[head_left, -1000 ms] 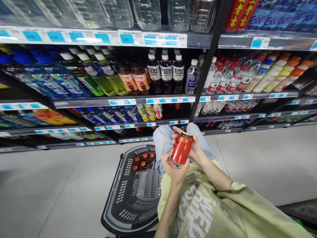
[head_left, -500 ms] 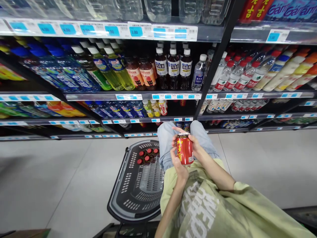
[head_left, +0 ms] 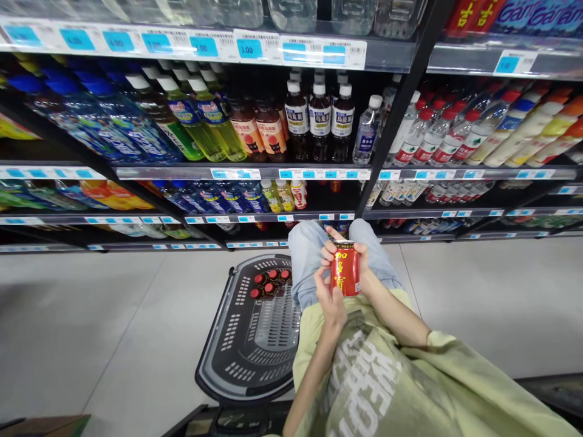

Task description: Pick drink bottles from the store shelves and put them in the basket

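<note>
A red drink can with yellow characters and a dark top rim is held upright over my lap, its label facing me. My right hand wraps it from the right and behind, thumb at the upper right and fingertips showing at the left edge. At its lower left, my left hand touches the can with curled fingers and thumb. The can's back and part of my right palm are hidden. Beside my left leg stands a dark grey shopping basket with several red-capped bottles at its far end.
Shelves of drinks rise in front, with dark tea bottles, blue-capped bottles and red-capped water bottles. A price-tag rail edges one shelf. Pale floor tiles lie left of the basket. A box corner shows at lower left.
The can has turned slightly, bringing its yellow characters closer to its middle. It has shifted a little right and up in view. Both hands stay on it.
</note>
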Motion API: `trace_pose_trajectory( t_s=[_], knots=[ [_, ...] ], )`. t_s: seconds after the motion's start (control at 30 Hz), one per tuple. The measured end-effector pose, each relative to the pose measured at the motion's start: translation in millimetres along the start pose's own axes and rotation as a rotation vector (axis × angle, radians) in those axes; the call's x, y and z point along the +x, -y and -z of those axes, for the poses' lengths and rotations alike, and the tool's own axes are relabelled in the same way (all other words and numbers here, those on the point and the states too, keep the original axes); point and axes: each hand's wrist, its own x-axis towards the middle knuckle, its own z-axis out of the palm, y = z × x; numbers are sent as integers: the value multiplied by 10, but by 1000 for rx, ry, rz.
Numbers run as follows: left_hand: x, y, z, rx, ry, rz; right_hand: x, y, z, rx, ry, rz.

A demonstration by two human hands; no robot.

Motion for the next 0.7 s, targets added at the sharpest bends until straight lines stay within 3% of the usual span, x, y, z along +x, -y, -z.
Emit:
trace_pose_trajectory(
  t_s=[0.17, 0.43, 0.6, 0.7],
  knots=[
    [-9, 53, 81, 82, 140, -69, -1, 19, 0, 75, -127, 63],
    [-2, 48, 35, 183, 141, -132, -5, 38, 9, 118, -228, 96],
    [-1, -34, -12, 272, 34, -165, -20, 57, -50, 113, -112, 126],
    [33, -7, 15, 149, -9, -24, -16, 90, -96, -69, -56, 118]
  ],
)
